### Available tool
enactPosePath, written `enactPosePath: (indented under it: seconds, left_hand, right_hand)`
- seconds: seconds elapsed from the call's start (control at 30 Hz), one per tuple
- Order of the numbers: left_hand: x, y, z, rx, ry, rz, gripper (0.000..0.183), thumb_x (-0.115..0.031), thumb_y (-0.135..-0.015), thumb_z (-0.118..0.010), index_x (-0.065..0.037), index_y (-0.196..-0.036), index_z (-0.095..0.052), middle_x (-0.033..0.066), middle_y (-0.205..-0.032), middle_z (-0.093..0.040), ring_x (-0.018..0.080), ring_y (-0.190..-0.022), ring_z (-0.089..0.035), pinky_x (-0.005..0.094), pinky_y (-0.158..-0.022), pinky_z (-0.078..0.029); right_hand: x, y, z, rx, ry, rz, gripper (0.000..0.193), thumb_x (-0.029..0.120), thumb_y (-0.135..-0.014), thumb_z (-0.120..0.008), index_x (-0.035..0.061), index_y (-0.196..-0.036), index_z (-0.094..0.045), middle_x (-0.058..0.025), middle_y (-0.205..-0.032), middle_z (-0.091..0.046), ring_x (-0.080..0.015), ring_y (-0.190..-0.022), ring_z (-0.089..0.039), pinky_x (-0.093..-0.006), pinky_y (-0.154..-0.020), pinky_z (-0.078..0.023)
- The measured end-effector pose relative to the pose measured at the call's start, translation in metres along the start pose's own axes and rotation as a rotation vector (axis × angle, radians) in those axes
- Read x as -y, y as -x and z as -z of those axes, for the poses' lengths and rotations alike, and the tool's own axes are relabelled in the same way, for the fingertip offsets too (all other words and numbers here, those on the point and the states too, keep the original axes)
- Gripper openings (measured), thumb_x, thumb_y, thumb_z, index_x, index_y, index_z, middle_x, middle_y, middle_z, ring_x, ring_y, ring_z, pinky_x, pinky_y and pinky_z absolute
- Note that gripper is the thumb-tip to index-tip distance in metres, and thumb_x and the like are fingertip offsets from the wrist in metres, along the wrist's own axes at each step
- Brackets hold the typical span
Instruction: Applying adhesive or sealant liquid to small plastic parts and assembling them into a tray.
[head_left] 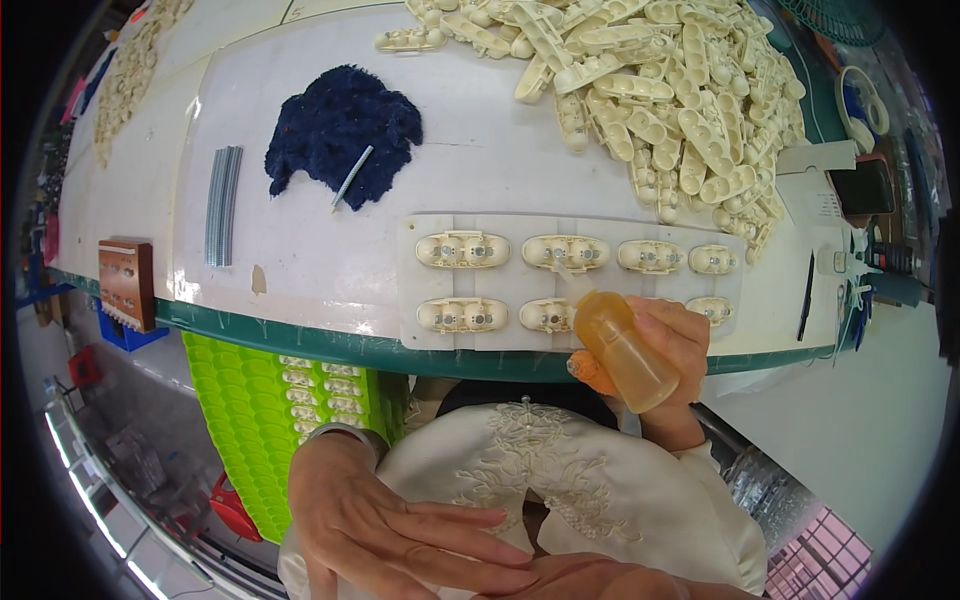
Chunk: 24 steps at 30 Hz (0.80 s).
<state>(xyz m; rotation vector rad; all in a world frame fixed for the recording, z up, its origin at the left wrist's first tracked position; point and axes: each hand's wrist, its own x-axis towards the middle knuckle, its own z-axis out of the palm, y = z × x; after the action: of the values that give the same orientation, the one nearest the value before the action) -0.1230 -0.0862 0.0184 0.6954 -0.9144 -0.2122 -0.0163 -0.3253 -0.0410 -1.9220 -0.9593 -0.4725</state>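
My right hand (672, 345) is wrapped around a squeeze bottle (625, 350) of amber liquid, with an orange cover on one finger. The bottle tilts, its clear nozzle pointing at a cream oval plastic shell (566, 252) in the far row; exact contact is unclear. A white holder plate (480, 284) carries two rows of these shells with small round metal pieces inside; bottle and hand hide part of the near row. Low in the picture, my left hand (390, 525) holds nothing, its fingers stretched out. The fingertips meet a patch of skin (600, 580) that I cannot make out.
A large heap of cream shells (690, 100) fills the far right. Dark blue cloth (335, 120) bears a thin metal stick (352, 178); silvery rods (222, 205) lie left of it. A brown block (125, 285), green tray (235, 420), phone (863, 187) and pen (806, 295) surround the work.
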Motion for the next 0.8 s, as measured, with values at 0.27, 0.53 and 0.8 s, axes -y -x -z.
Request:
enactPosePath:
  seconds: [0.27, 0.53, 0.8]
  left_hand:
    - [0.000, 0.006, 0.011, 0.025, 0.016, -0.055, 0.076, -0.037, -0.083, -0.060, -0.001, -0.138, -0.023, 0.0388, -0.109, -0.049, 0.0511, -0.110, -0.043, 0.0638, -0.094, -0.023]
    - [0.019, 0.017, 0.020, 0.176, -0.016, -0.220, 0.078, -0.046, -0.092, -0.039, 0.014, -0.134, -0.013, 0.0488, -0.127, -0.018, 0.0570, -0.124, -0.017, 0.0612, -0.099, -0.017]
    - [0.005, 0.000, 0.022, 0.100, 0.013, 0.019, 0.077, -0.031, -0.085, -0.061, -0.004, -0.139, -0.013, 0.0441, -0.121, -0.034, 0.0520, -0.114, -0.038, 0.0635, -0.091, -0.031]
  right_hand:
    - [-0.001, -0.001, 0.000, -0.009, -0.014, -0.007, 0.051, 0.016, -0.062, -0.082, 0.0005, -0.101, -0.053, -0.0159, -0.096, -0.056, -0.0235, -0.075, -0.061, -0.0313, -0.064, -0.052]
    - [0.001, 0.006, 0.008, 0.007, 0.093, -0.033, 0.058, 0.020, -0.065, -0.081, -0.0005, -0.107, -0.046, -0.0161, -0.097, -0.051, -0.0245, -0.082, -0.058, -0.0325, -0.069, -0.051]
    - [0.002, 0.004, 0.007, 0.005, -0.047, -0.067, 0.045, -0.001, -0.062, -0.076, -0.0013, -0.101, -0.054, -0.0172, -0.100, -0.052, -0.0278, -0.083, -0.060, -0.0356, -0.068, -0.053]
